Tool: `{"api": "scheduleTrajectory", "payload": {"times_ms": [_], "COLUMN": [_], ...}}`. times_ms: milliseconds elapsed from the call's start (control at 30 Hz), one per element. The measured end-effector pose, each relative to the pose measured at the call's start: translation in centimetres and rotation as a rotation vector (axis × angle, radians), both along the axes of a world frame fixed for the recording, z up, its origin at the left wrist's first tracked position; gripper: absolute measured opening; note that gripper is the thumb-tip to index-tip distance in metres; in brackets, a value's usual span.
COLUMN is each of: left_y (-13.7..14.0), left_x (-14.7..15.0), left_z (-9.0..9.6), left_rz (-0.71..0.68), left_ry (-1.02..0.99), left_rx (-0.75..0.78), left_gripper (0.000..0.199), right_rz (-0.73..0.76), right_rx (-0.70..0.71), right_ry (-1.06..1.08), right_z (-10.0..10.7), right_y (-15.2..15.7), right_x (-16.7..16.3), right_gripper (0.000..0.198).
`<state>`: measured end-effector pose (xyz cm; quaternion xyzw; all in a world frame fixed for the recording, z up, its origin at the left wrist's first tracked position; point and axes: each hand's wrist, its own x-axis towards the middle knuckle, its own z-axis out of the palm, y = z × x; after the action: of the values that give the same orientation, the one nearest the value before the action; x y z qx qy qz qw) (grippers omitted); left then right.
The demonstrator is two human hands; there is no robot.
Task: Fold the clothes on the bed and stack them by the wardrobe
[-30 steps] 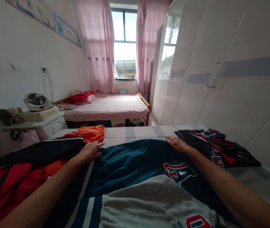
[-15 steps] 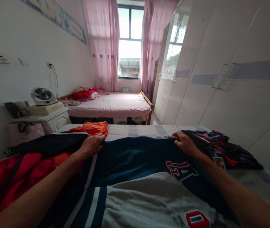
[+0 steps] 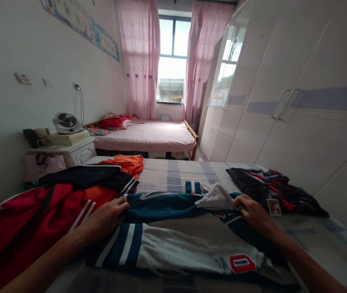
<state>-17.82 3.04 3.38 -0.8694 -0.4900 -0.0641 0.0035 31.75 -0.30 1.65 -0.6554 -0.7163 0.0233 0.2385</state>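
A teal and grey jacket (image 3: 173, 240) with letter patches and white-striped cuffs lies spread across the bed in front of me. My left hand (image 3: 108, 215) is closed on its far edge at the left. At the right end of that edge, the fingers of my right hand (image 3: 253, 211) pinch the cloth beside a grey sleeve. This sleeve (image 3: 214, 195) is folded over the far edge, its striped cuff (image 3: 193, 187) resting on the sheet. Another grey sleeve runs along the near side. Part of the lettering is covered by folds.
Red, orange and navy clothes (image 3: 48, 215) are heaped at the left. A dark garment with red trim (image 3: 277, 191) lies to the right on the striped sheet (image 3: 161, 173). Beyond stand a second bed (image 3: 149, 136), a cabinet with a fan (image 3: 67, 123), and a white wardrobe (image 3: 301, 146).
Both hands have drawn the jacket's far edge down toward me, folding it over. A grey sleeve and its cuff now show beyond that edge. My view has shifted slightly left.
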Motion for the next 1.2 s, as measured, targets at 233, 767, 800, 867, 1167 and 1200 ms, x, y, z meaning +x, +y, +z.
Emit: {"api": "scheduleTrajectory", "payload": {"times_ms": [233, 767, 800, 867, 1167, 1200], "left_y": [-0.2, 0.1, 0.1, 0.3, 0.2, 0.2], "left_x": [7.0, 10.8, 10.8, 10.8, 10.7, 10.6], "left_z": [2.6, -3.2, -3.3, -3.5, -3.5, -3.6], "left_rz": [0.029, 0.135, 0.135, 0.133, 0.123, 0.120], "left_ry": [-0.218, -0.072, -0.073, -0.073, -0.059, -0.060], "left_rx": [0.077, -0.064, -0.065, -0.063, -0.068, -0.064], "left_gripper": [0.034, 0.054, 0.054, 0.054, 0.053, 0.053], "right_rz": [-0.178, -0.150, -0.184, -0.266, -0.085, 0.016], "right_rx": [0.002, -0.239, -0.188, -0.067, 0.491, 0.404], "right_ry": [0.065, -0.111, -0.105, -0.085, 0.112, 0.105], "right_z": [6.3, 2.7, 3.3, 4.9, 12.7, 12.3], "right_y": [5.3, 9.9, 9.8, 9.5, 1.0, -0.8], "right_x": [-3.1, -8.5, -8.3, -7.9, -9.1, -9.7], "right_gripper": [0.032, 0.014, 0.016, 0.023, 0.016, 0.013]}}
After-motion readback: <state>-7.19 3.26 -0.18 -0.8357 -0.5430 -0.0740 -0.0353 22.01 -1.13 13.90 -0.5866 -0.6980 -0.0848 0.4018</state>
